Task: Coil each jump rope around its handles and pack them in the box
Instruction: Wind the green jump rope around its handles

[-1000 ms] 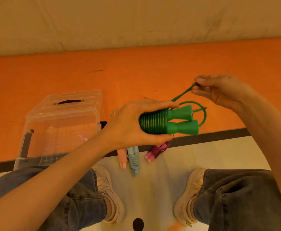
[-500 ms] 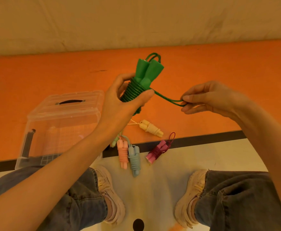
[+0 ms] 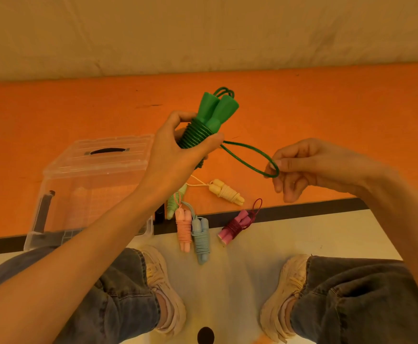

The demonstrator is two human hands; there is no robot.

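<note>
Widened since before, green rope loop [image 3: 250,158] between both hands.

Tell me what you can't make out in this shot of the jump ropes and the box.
- Head view: the lower end of the green rope handles is covered by the left hand.
- The light green rope is partly hidden behind the left forearm.
- The inside of the clear box is hazy; any contents cannot be told.
- Both elbows are cut off by the frame edges.
</note>
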